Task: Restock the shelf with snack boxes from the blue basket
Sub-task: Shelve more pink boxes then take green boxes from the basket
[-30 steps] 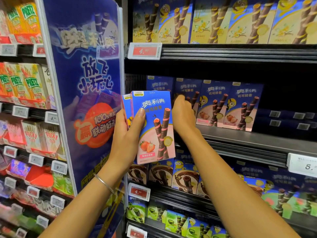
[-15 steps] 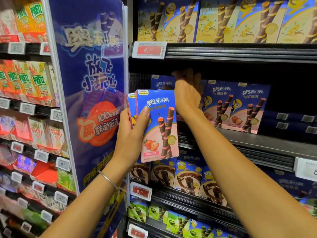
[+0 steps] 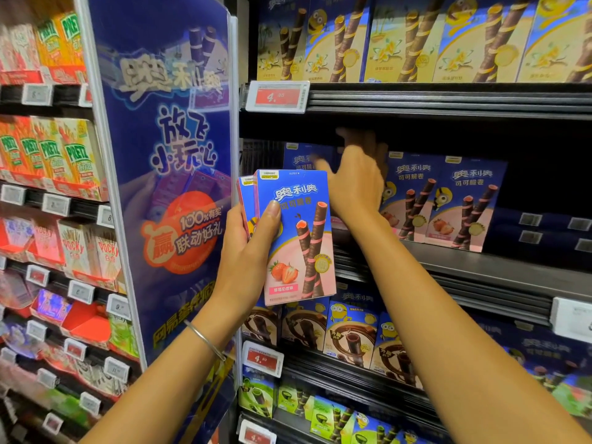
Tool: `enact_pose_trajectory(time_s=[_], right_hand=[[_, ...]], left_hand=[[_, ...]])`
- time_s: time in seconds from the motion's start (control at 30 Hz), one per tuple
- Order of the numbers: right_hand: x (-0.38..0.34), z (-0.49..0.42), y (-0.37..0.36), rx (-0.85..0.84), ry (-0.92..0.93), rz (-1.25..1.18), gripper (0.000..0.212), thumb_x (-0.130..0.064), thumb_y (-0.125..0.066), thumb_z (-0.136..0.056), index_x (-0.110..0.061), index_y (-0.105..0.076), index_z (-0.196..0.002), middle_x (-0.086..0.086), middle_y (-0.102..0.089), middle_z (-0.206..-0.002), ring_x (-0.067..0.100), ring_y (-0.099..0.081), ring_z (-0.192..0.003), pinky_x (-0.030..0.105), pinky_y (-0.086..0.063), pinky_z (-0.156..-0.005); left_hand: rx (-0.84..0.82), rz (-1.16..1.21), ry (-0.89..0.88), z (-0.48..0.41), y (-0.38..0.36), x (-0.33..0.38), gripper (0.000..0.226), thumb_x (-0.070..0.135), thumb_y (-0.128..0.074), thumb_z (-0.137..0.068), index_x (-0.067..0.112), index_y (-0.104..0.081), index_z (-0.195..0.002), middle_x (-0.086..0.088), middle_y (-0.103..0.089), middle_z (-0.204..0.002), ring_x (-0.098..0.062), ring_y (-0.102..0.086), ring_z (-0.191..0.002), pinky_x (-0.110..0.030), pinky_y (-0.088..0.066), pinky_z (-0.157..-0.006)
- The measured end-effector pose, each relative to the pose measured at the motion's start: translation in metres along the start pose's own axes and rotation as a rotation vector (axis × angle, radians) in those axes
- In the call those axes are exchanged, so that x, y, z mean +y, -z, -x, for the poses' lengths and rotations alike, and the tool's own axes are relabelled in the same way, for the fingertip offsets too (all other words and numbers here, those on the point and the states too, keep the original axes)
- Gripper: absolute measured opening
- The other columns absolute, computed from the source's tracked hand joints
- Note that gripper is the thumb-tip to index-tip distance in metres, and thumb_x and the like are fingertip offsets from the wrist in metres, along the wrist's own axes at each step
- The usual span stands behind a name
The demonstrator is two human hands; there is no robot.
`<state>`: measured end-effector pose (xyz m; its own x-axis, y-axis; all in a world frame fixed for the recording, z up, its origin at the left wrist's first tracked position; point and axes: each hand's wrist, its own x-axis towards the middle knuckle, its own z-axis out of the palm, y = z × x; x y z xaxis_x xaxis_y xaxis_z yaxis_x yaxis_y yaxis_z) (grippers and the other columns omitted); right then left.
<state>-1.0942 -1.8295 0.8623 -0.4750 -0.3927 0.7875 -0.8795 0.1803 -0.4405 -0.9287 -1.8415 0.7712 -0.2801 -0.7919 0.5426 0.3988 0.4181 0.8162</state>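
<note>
open room above flat dark boxes (image 3: 544,229), right of standing boxes (image 3: 442,200).

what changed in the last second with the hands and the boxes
The right hand rose from beside the two blue-and-pink cardboard snack boxes and reached deeper into the dark metal shelf, by the shelved strawberry wafer-roll boxes. Its fingers are now spread and blurred, holding nothing visible. The left hand still grips the two boxes upright in front of the shelf.
</note>
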Motion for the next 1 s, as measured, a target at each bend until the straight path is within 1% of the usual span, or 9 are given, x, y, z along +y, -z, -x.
enact_pose_trajectory(time_s=[0.1,0.2,0.27,0.33,0.47,0.6,0.77,0.9,1.0], right_hand=[[0.012,0.019,0.009,0.058,-0.016,-0.414,0.037,-0.045,-0.059,-0.097,-0.009,-0.060,-0.104,0.004,-0.067,-0.101,0.017,-0.060,-0.094,0.030,-0.042,-0.071],[0.022,0.049,0.027,-0.287,-0.080,-0.841,0.035,-0.041,-0.055,-0.100,-0.008,-0.062,-0.105,0.005,-0.072,-0.101,0.015,-0.070,-0.094,0.032,-0.053,-0.071],[0.029,0.066,0.039,-0.538,-0.130,-0.948,0.039,-0.044,-0.058,-0.094,-0.012,-0.062,-0.116,0.004,-0.073,-0.113,0.022,-0.071,-0.104,0.044,-0.058,-0.083],[0.033,0.078,0.048,-0.625,-0.138,-1.002,0.041,-0.038,-0.067,-0.088,-0.015,-0.062,-0.122,0.000,-0.073,-0.116,0.022,-0.072,-0.104,0.046,-0.060,-0.086],[0.031,0.089,0.060,-0.552,-0.122,-0.972,0.035,-0.024,-0.077,-0.087,-0.014,-0.064,-0.118,-0.008,-0.075,-0.106,0.013,-0.076,-0.090,0.023,-0.059,-0.068],[0.035,0.087,0.067,-0.519,-0.174,-0.944,0.029,-0.022,-0.074,-0.089,-0.009,-0.066,-0.114,0.000,-0.076,-0.107,0.017,-0.076,-0.091,0.034,-0.061,-0.075],[0.048,0.085,0.079,-0.526,-0.247,-0.993,0.030,-0.019,-0.074,-0.089,-0.010,-0.065,-0.116,0.006,-0.076,-0.109,0.025,-0.076,-0.095,0.044,-0.062,-0.083],[0.062,0.070,0.091,-0.383,-0.224,-1.012,0.022,-0.015,-0.072,-0.091,-0.007,-0.065,-0.111,0.002,-0.077,-0.099,0.018,-0.075,-0.086,0.030,-0.060,-0.073],[0.074,0.056,0.097,-0.236,-0.268,-1.036,0.021,-0.013,-0.069,-0.093,-0.006,-0.064,-0.112,0.000,-0.075,-0.093,0.009,-0.070,-0.075,0.021,-0.054,-0.063]], left_hand=[[-0.004,0.032,0.001,0.002,-0.003,-0.001,0.070,0.059,-0.064,-0.091,0.004,-0.055,-0.133,-0.017,-0.073,-0.123,-0.036,-0.074,-0.109,-0.066,-0.057,-0.095],[-0.029,0.048,0.000,0.003,-0.008,-0.003,0.063,0.050,-0.061,-0.098,0.001,-0.054,-0.136,-0.023,-0.070,-0.128,-0.043,-0.071,-0.113,-0.070,-0.054,-0.097],[-0.040,0.054,-0.006,0.001,-0.011,-0.005,0.058,0.045,-0.059,-0.101,0.000,-0.055,-0.137,-0.024,-0.069,-0.129,-0.045,-0.070,-0.115,-0.070,-0.053,-0.099],[-0.047,0.064,-0.015,0.000,-0.013,-0.007,0.056,0.046,-0.059,-0.102,0.002,-0.056,-0.136,-0.021,-0.071,-0.128,-0.043,-0.071,-0.114,-0.068,-0.054,-0.098],[-0.043,0.108,-0.014,-0.001,-0.022,-0.009,0.059,0.055,-0.062,-0.096,0.010,-0.057,-0.134,-0.012,-0.074,-0.126,-0.034,-0.075,-0.112,-0.057,-0.061,-0.093],[-0.047,0.081,0.050,-0.002,-0.031,-0.010,0.083,0.075,-0.041,-0.093,0.012,-0.051,-0.145,-0.007,-0.074,-0.129,-0.029,-0.074,-0.114,-0.051,-0.060,-0.095],[0.138,-0.076,-0.029,-0.006,-0.032,-0.017,0.049,0.050,-0.035,-0.112,0.010,-0.059,-0.127,0.022,-0.078,-0.098,0.002,-0.076,-0.087,-0.014,-0.056,-0.066],[0.195,-0.154,-0.054,-0.008,-0.030,-0.014,0.044,0.043,-0.032,-0.114,0.009,-0.060,-0.122,0.032,-0.073,-0.086,0.010,-0.070,-0.075,-0.007,-0.050,-0.061],[0.222,-0.170,-0.054,-0.007,-0.028,-0.011,0.039,0.043,-0.031,-0.114,0.019,-0.061,-0.111,0.034,-0.070,-0.080,0.011,-0.068,-0.071,-0.006,-0.048,-0.059]])
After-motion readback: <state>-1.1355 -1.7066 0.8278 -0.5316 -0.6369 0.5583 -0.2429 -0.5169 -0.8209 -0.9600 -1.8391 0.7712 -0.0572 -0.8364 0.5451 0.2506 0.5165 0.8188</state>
